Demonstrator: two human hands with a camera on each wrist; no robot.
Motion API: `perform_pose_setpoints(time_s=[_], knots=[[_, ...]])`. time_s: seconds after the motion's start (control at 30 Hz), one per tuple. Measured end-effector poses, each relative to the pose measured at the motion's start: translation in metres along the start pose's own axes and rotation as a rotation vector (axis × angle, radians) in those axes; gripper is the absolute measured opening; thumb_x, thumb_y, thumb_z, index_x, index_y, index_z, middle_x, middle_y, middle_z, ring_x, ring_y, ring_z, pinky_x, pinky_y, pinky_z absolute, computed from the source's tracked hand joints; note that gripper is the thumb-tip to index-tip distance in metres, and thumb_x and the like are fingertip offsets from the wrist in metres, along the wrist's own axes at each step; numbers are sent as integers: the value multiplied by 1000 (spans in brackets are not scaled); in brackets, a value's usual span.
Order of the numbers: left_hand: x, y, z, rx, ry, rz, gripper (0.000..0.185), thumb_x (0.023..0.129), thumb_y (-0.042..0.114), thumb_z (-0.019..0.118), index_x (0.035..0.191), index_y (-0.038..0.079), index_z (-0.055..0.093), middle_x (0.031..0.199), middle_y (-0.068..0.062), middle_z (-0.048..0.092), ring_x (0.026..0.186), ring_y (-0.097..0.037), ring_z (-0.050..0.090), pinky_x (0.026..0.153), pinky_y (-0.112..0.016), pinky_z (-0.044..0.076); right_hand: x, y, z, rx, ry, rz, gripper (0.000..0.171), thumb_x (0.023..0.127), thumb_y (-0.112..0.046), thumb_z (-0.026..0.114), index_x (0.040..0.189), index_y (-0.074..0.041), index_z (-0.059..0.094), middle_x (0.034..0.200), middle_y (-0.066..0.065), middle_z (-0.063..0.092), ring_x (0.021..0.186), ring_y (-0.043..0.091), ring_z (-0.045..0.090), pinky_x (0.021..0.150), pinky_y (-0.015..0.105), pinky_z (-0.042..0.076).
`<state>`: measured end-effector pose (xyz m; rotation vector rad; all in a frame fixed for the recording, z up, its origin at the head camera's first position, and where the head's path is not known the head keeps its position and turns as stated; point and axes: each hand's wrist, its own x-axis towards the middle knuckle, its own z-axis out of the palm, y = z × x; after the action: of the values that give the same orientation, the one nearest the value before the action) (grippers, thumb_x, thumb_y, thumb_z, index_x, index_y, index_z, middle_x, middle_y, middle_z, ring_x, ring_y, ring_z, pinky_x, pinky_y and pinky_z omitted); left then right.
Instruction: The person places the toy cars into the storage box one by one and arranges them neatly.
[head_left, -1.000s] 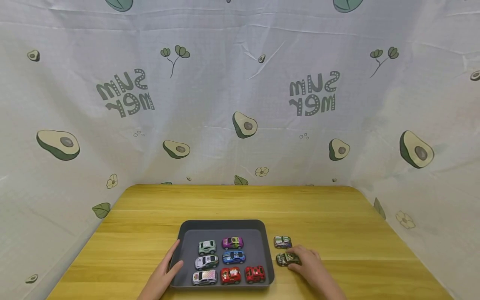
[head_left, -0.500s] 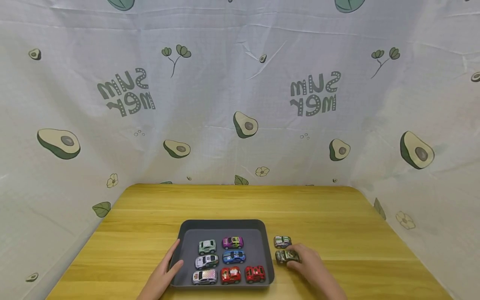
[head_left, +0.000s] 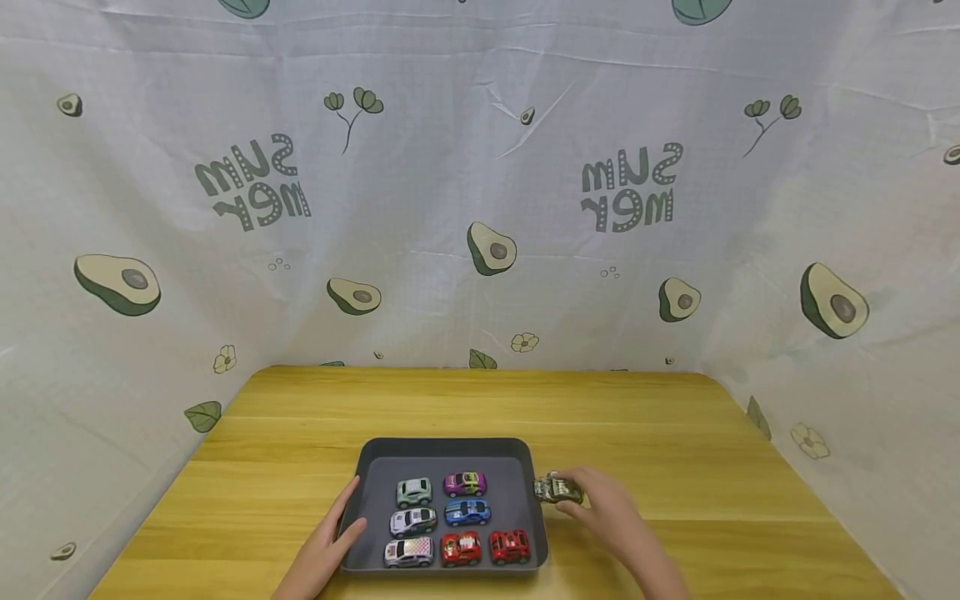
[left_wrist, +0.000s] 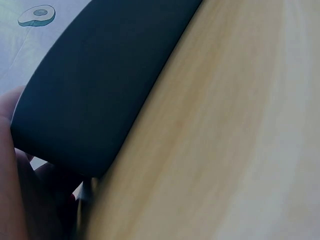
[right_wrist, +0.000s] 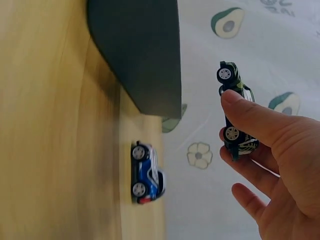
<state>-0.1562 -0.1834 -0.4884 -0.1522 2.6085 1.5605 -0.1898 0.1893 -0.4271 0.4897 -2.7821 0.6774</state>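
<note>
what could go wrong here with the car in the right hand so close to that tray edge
The right hand pinches the dark green car only by fingertips, lifted off the table, so it might slip. It hangs right at the tray rim and could clip it. The seven cars in the tray sit close together; a drop could knock the red car or blue car out of line. The left hand steadies the tray's other rim.

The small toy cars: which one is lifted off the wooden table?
The dark green camouflage toy car, pinched by the right hand; the others rest in the grey tray.
</note>
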Motion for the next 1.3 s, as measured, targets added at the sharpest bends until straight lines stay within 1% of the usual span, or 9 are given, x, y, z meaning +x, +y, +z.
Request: perform_pose_setpoints(time_s=[0.17, 0.27, 0.37, 0.47, 0.6, 0.7, 0.83, 1.03, 1.3], knots=[[0, 0, 0, 3, 6, 7, 68, 89, 46, 49, 145, 19, 22, 149, -20, 21, 135, -43, 21, 102, -63, 26, 7, -11, 6, -10, 7, -79, 35, 65, -19, 76, 98, -13, 66, 91, -3, 66, 79, 10, 60, 70, 25, 50], [0, 0, 0, -2, 7, 12, 68, 89, 46, 50, 145, 19, 22, 149, -20, 21, 135, -43, 20, 102, -62, 26, 10, -14, 11, -18, 11, -126, 35, 65, -19, 76, 97, -12, 66, 89, -3, 66, 78, 11, 59, 71, 26, 50], [0, 1, 1, -8, 6, 12, 68, 89, 45, 50, 145, 18, 22, 150, -20, 20, 136, -43, 20, 103, -62, 25, 12, -17, 16, -42, 23, -164, 33, 64, -18, 77, 95, -12, 66, 88, -3, 66, 80, 14, 60, 74, 33, 51], [0, 2, 0, -14, 4, 8, 68, 89, 45, 50, 145, 18, 22, 150, -20, 20, 136, -43, 19, 103, -62, 25, 14, -21, 21, -49, 6, -160, 32, 64, -18, 77, 94, -11, 66, 90, 0, 66, 85, 19, 61, 80, 40, 49], [0, 2, 0, -19, 3, 6, 68, 89, 45, 50, 145, 18, 22, 150, -20, 20, 136, -42, 19, 104, -62, 25, 15, -25, 27, -54, -48, -129, 32, 66, -19, 76, 95, -11, 66, 94, 3, 67, 91, 24, 60, 85, 48, 45], [1, 0, 0, -22, 1, 7, 68, 89, 45, 50, 145, 18, 22, 150, -20, 20, 136, -42, 19, 104, -62, 25, 17, -26, 32, -84, -80, -128, 31, 67, -21, 75, 95, -11, 66, 95, 3, 66, 93, 24, 60, 87, 47, 43], [1, 0, -1, -17, 1, 7, 68, 89, 45, 50, 145, 19, 22, 150, -20, 20, 136, -42, 19, 103, -62, 25, 18, -27, 38, -129, -94, -152, 30, 68, -23, 75, 95, -13, 66, 95, 1, 66, 95, 22, 59, 89, 47, 42], [1, 0, -1, -9, 1, 3, 69, 89, 46, 50, 145, 18, 22, 150, -20, 20, 136, -42, 20, 103, -62, 25, 20, -29, 44, -133, -134, -156, 28, 69, -24, 74, 93, -13, 66, 94, -1, 65, 95, 23, 59, 89, 51, 40], [0, -1, 0, -22, 5, 7, 69, 89, 45, 51, 145, 18, 23, 149, -20, 21, 135, -43, 20, 103, -62, 25, 21, -29, 52, -153, -174, -162, 29, 70, -26, 73, 94, -14, 66, 94, -1, 66, 91, 21, 59, 87, 46, 39]])
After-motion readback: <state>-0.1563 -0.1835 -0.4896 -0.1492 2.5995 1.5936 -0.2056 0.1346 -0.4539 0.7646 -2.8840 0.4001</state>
